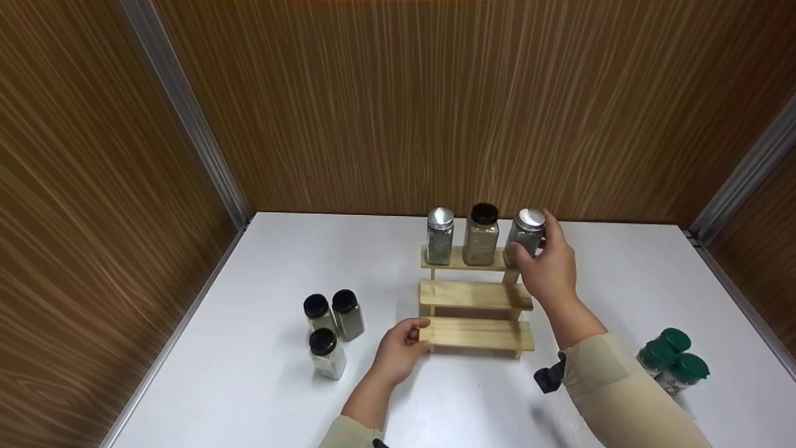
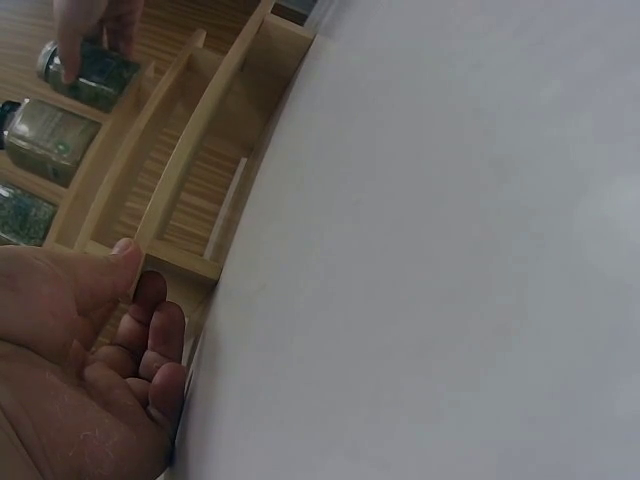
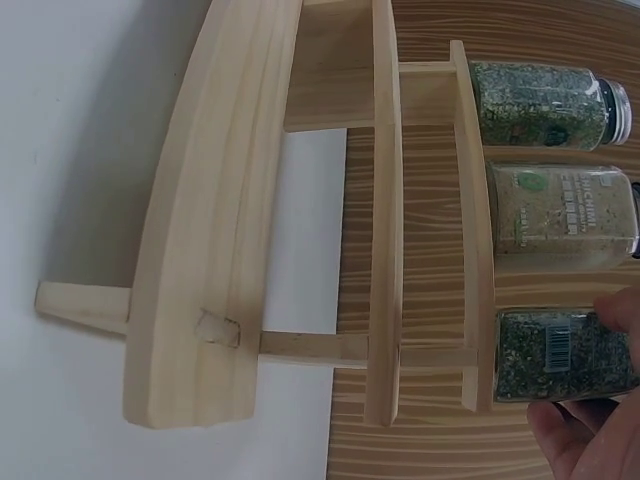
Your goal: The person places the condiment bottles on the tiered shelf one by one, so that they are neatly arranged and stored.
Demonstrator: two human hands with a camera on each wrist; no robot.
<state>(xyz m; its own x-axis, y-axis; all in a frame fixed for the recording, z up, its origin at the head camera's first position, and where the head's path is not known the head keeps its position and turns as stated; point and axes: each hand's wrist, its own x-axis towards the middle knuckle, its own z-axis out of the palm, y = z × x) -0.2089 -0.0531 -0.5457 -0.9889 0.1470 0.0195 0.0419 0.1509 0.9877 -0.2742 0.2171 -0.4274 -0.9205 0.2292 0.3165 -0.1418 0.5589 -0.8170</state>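
A three-step wooden rack (image 1: 476,295) stands on the white table. My left hand (image 1: 399,353) pinches the left end of its lowest step between thumb and fingers, as the left wrist view also shows. At the right end of the top step, my right hand (image 1: 550,269) grips a silver-capped spice jar (image 3: 560,355) filled with dark green flakes; its base meets the step. Beside it on that step are a black-capped jar of tan powder (image 1: 481,239) and, at the left end, another silver-capped jar of green flakes (image 1: 440,239).
Left of the rack stand three black-capped jars (image 1: 348,317), one with white contents. Several green-capped jars (image 1: 687,370) are grouped at the right, close to my right sleeve. A wood-grain panel (image 1: 398,112) rises behind the table (image 1: 280,261), with side panels left and right.
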